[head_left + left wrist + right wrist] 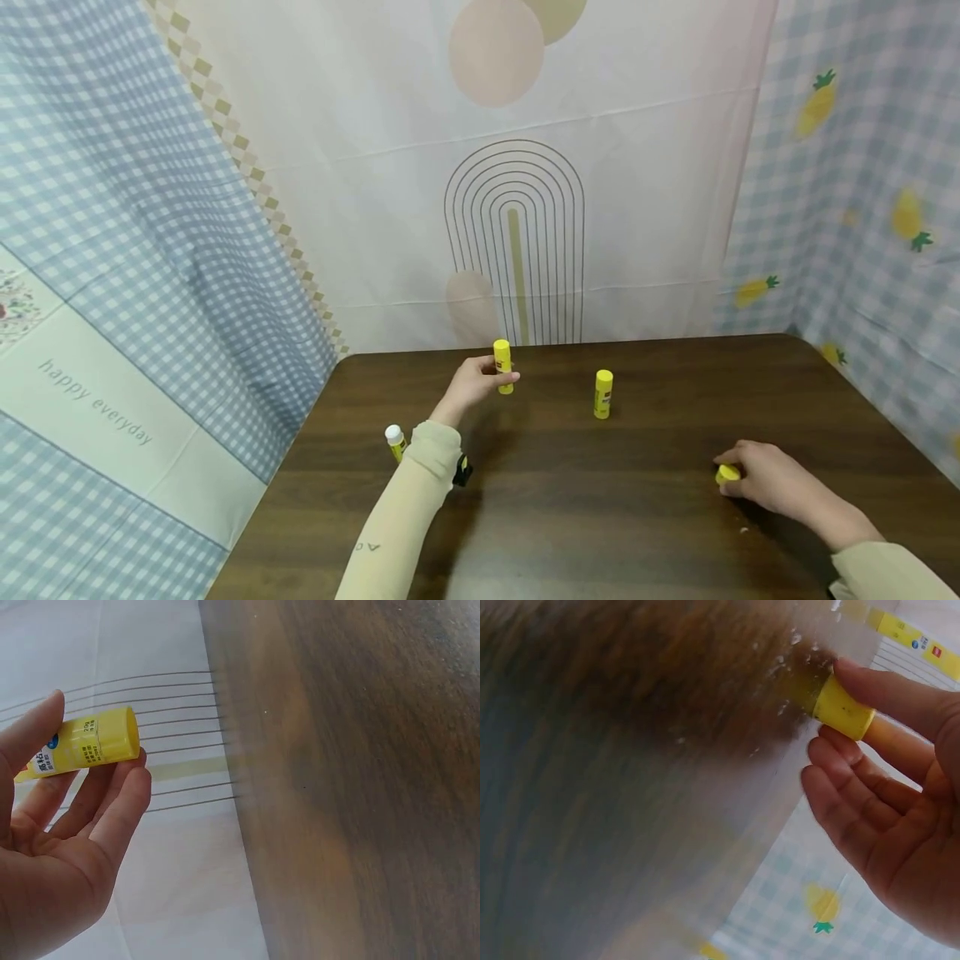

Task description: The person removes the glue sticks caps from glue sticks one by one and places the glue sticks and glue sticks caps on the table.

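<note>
L hand (pixel 468 382) pinches a slim yellow cylindrical glue stick (pixel 502 353), upright, approx. 11 o'clock from the middle of the dark-brown wood-grain surface (pixel 600 517). R hand (pixel 768 481) pinches a short yellow cylinder (pixel 727 473), approx. 3 o'clock. Upright yellow glue stick (pixel 603 395) stands 12 o'clock, btwn hands; white-capped yellow stick (pixel 395 442) 9 o'clock, part-hidden by cream L sleeve (pixel 401 521).

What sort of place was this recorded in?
Probably an indoor spot curtained off for recording: a dark wood-grain table with a pale printed cloth hung behind it and blue checked cloth draped at both sides.
</note>
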{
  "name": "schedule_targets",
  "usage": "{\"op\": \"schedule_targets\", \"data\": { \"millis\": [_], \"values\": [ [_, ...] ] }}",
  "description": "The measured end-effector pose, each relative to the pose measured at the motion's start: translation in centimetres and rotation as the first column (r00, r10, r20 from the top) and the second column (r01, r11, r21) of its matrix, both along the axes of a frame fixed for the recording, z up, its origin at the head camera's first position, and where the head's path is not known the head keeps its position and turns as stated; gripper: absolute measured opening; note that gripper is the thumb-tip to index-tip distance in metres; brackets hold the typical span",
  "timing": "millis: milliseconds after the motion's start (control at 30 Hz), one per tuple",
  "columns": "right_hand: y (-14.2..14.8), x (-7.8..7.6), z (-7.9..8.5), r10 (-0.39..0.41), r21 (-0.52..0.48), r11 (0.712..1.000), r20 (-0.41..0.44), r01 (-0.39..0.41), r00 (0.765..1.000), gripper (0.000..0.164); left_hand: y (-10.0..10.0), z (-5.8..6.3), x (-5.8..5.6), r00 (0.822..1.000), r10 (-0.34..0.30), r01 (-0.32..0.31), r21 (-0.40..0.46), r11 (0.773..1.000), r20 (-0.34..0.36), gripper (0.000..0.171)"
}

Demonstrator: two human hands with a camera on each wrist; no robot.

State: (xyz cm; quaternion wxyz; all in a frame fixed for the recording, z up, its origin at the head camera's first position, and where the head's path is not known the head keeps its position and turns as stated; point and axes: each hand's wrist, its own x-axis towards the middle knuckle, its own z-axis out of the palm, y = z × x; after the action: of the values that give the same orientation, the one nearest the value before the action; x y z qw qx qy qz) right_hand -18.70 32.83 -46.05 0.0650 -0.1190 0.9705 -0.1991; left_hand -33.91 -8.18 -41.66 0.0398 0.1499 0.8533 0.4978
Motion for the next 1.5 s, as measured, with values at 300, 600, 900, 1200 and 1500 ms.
{"op": "schedule_targets", "data": {
  "millis": [300,600,900,1200,1500],
  "values": [
    [-1.6,0.1,0.8,-0.017,-0.119,0.993,-0.077,0.008,0.997,0.052,0.1,0.6,0.7,0.996,-0.026,0.016,-0.128,0.992,-0.080,0.027],
    [-5.4,-0.8,3.3,0.001,-0.162,0.986,-0.240,-0.041,0.971,0.045,1.1,2.1,2.3,0.921,-0.111,-0.065,-0.427,0.902,-0.374,0.026],
    [-7.2,-1.8,5.3,0.041,-0.191,0.977,-0.291,-0.100,0.956,0.037,2.3,3.7,4.5,0.777,-0.192,-0.303,-0.622,0.722,-0.600,0.027],
    [-8.5,-2.7,6.0,0.072,-0.176,0.976,-0.289,-0.126,0.955,0.038,2.8,3.9,5.6,0.758,-0.234,-0.320,-0.659,0.680,-0.609,0.024],
    [-12.7,-3.8,6.5,0.103,-0.236,0.955,-0.312,-0.182,0.945,0.042,3.8,3.4,7.0,0.694,-0.326,-0.354,-0.699,0.622,-0.642,0.021]
  ]
}}
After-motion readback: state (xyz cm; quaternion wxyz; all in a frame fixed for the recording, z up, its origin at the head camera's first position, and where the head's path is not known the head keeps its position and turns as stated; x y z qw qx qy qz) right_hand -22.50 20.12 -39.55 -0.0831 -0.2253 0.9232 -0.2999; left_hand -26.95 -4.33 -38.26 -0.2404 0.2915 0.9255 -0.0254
